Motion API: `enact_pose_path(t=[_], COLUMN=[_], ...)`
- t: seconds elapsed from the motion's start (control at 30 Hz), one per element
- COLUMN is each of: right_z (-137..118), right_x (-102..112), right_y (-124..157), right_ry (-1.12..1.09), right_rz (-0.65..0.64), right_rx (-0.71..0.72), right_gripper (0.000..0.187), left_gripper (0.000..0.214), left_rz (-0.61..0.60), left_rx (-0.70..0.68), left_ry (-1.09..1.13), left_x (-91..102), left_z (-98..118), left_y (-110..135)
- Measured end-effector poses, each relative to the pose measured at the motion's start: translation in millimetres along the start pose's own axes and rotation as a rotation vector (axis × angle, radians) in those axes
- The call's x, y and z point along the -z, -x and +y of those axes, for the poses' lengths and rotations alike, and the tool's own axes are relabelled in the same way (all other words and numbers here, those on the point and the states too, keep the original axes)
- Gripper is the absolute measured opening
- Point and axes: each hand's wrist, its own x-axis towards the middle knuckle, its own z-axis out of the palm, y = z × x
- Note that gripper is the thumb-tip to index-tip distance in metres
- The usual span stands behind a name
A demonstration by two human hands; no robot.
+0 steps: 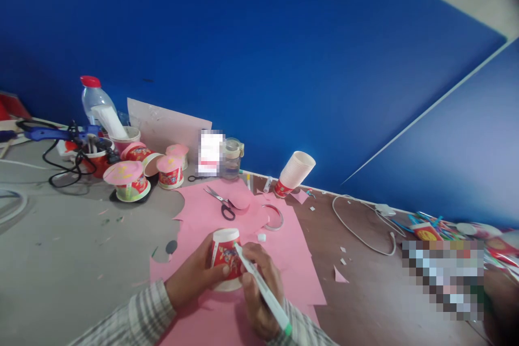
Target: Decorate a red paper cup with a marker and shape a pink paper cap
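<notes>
A tall blue partition (259, 54) fills the background behind a table (133, 259), grey on the left and brown on the right. Cut pink paper (292, 265) spreads over the middle of the table. Above its near part are a person's two bare hands in checked sleeves. A bottle (97, 98) with a red cap stands at the back left; a leaning stack of white cups (297, 170) stands at the back right. The left hand (192, 273) has its fingers wrapped around a red patterned paper cup (226, 259), held bottom up, its wide rim facing down. The right hand (272, 275) grips a white marker (263, 289) with green ends, its tip at the cup's upper right side; whether it touches is unclear. Beyond the cup, scissors (221, 198) and a pale ring (280, 217) lie on the pink paper. A small white block (261, 238) lies nearer the right hand.
</notes>
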Motion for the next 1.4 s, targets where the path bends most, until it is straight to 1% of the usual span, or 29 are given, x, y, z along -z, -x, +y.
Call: enact_pose_path(t=[0.07, 0.17, 0.27, 0.43, 0.57, 0.63, 0.73, 0.83, 0.9, 1.0, 1.1, 1.2, 1.3, 1.4], right_z=[0.1, -0.2, -0.3, 2.8, 4.4, 1.9, -5.3, -11.8, -13.2, -10.5, -7.9, -10.6, -15.4, -15.7], right_x=[-3.0, -5.6, -5.8, -7.1, -13.3, -17.6, -23.3, -25.2, -23.7, -20.3, -20.2, -24.7, -28.7, -27.6], right_y=[1.0, 1.3, 1.8, 6.9, 12.5, 14.7, 17.4, 17.8, 16.2, 13.2, 12.5, 14.6, 17.3, 18.1], right_ry=[-0.013, 0.011, 0.022, 0.005, 0.053, 0.03, -0.057, -0.1, -0.105, -0.098, -0.112, -0.16, -0.196, -0.184], right_rz=[-0.004, -0.026, -0.034, -0.044, 0.032, 0.062, 0.062, 0.064, 0.098, 0.144, 0.142, 0.107, 0.075, 0.106], right_rx=[-0.044, -0.06, -0.068, -0.054, 0.008, 0.02, 0.025, 0.015, 0.034, 0.059, 0.059, 0.075, 0.062, 0.065], right_gripper=[0.028, 0.025, 0.024, 0.031, 0.035, 0.033, 0.022, 0.019, 0.021, 0.024, 0.025, 0.025, 0.026, 0.026], left_gripper=[0.057, 0.059, 0.058, 0.056, 0.054, 0.05, 0.048, 0.051, 0.047, 0.044, 0.045, 0.038, 0.032, 0.037], left_rz=[-0.004, -0.002, 0.007, 0.014, 0.027, 0.028, 0.044, 0.113, 0.131, 0.11, 0.114, 0.102, 0.106, 0.117], left_rx=[-0.016, -0.025, -0.023, 0.022, 0.016, 0.012, 0.057, 0.089, 0.103, 0.101, 0.089, 0.162, 0.169, 0.156], left_ry=[-0.028, -0.052, -0.052, 0.048, 0.168, 0.191, 0.138, 0.099, 0.16, 0.328, 0.403, 0.341, 0.277, 0.305], left_x=[0.9, 1.3, 0.2, -1.9, -4.1, -5.7, -6.7, -4.7, -3.3, -3.1, -5.6, -8.5, -8.0, -3.6], left_z=[-2.3, -3.9, -2.4, 2.1, 5.5, 6.1, 2.7, -2.8, -3.3, 2.8, 9.8, 9.1, 2.7, -0.6], left_y=[0.3, 0.4, 0.2, 0.1, 1.7, 2.8, 3.4, 2.1, 1.0, 0.4, 1.2, 2.2, 1.7, 0.5])
